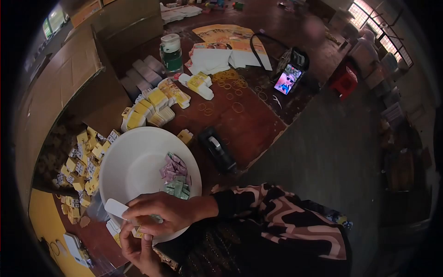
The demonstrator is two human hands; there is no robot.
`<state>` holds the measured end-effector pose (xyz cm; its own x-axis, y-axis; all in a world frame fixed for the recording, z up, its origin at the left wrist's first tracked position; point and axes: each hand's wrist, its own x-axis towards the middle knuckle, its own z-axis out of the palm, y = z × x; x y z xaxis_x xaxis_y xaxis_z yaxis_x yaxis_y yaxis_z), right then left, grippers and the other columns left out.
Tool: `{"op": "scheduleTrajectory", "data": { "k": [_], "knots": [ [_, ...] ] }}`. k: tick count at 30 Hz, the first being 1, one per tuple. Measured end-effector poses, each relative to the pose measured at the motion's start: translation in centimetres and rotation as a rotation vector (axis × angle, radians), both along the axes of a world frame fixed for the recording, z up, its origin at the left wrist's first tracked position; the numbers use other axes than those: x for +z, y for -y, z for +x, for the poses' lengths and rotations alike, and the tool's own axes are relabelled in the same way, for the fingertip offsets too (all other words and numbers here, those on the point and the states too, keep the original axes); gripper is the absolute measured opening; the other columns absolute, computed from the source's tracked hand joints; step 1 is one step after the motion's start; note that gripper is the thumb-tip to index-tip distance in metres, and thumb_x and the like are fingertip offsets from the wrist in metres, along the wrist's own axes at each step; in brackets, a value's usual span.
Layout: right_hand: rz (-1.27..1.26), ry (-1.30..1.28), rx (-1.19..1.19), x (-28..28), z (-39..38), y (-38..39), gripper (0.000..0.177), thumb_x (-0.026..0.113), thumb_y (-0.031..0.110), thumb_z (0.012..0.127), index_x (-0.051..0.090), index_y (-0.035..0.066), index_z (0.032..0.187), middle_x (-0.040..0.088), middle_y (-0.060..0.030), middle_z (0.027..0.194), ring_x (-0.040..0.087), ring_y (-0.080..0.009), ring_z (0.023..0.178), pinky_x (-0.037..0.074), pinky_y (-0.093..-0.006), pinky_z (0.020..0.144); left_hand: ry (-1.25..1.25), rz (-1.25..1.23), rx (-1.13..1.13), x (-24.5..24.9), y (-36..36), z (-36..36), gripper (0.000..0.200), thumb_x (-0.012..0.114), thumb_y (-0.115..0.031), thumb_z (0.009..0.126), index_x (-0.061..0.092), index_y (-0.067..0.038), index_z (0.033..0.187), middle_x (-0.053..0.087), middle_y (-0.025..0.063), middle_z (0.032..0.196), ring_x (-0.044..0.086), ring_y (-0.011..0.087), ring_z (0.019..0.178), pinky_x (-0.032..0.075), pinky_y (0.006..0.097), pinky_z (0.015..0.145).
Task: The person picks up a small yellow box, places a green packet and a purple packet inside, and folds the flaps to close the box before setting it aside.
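Over the near rim of a white basin (138, 131), both hands meet at a small carton with a raised white flap (116, 208). My left hand (136, 251) grips the carton from below, thumb and fingers closed around it. My right hand (164, 213) is above, its fingers bent and pressed at the carton and flap. Most of the carton's body is hidden by the fingers. Inside the basin, beside my right hand, lie pink sachets (174, 167) and green sachets (177, 188).
Left of the basin, a large cardboard box (69, 69) holds many small yellow cartons (83, 161). Behind the basin are flat carton stacks (150, 108), a green-labelled jar (171, 55) and rubber bands (230, 83). A black tape dispenser (217, 150) and a lit phone (288, 79) are to the right.
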<state>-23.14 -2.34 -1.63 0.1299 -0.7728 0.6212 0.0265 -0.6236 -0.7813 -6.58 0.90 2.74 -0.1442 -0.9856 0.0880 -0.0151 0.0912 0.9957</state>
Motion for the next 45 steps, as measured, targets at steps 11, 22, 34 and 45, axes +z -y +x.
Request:
{"op": "scheduleTrajectory", "data": {
  "k": [11, 22, 34, 45],
  "knots": [
    [-0.221, -0.083, 0.001, 0.1, -0.9, 1.2, 0.024, 0.072, 0.013, 0.08, 0.074, 0.006, 0.103, 0.063, -0.014, 0.119, 0.064, -0.0317, 0.113, 0.054, -0.041, 0.089, -0.133, -0.054, 0.035, 0.2, -0.7, -0.8, 0.029, 0.069, -0.005, 0.089, 0.055, -0.002, 0.115, 0.058, 0.0106, 0.123, 0.058, 0.0171, 0.105, 0.049, 0.0296, 0.089],
    [-0.098, -0.022, 0.05, 0.3, -0.6, 0.3, 0.033, 0.076, 0.011, 0.084, 0.069, 0.004, 0.116, 0.067, -0.016, 0.12, 0.066, -0.0315, 0.113, 0.058, -0.0384, 0.087, -0.251, -0.018, -0.073, -2.2, 0.7, 1.0, 0.039, 0.07, 0.002, 0.086, 0.045, -0.005, 0.116, 0.059, 0.0105, 0.116, 0.058, 0.0168, 0.103, 0.047, 0.0275, 0.086],
    [0.166, -0.146, 0.172, 1.5, -2.0, 0.7, 0.027, 0.083, 0.002, 0.074, 0.074, 0.003, 0.099, 0.074, -0.0104, 0.11, 0.057, -0.0271, 0.12, 0.047, -0.0402, 0.101, -0.082, -0.125, -0.12, -2.3, 0.7, 0.7, 0.045, 0.068, 0.007, 0.089, 0.042, -0.002, 0.125, 0.054, 0.0161, 0.134, 0.058, 0.0231, 0.122, 0.047, 0.0345, 0.103],
    [0.228, -0.094, 0.203, 1.1, -1.9, 1.2, 0.014, 0.076, -0.003, 0.08, 0.072, 0.002, 0.093, 0.075, -0.0099, 0.1, 0.066, -0.0222, 0.103, 0.053, -0.0343, 0.091, -0.029, -0.041, -0.132, -2.0, 0.6, 0.8, 0.052, 0.071, 0.007, 0.087, 0.041, -0.001, 0.128, 0.057, 0.0124, 0.129, 0.061, 0.0212, 0.118, 0.05, 0.0335, 0.099]
  ]
}}
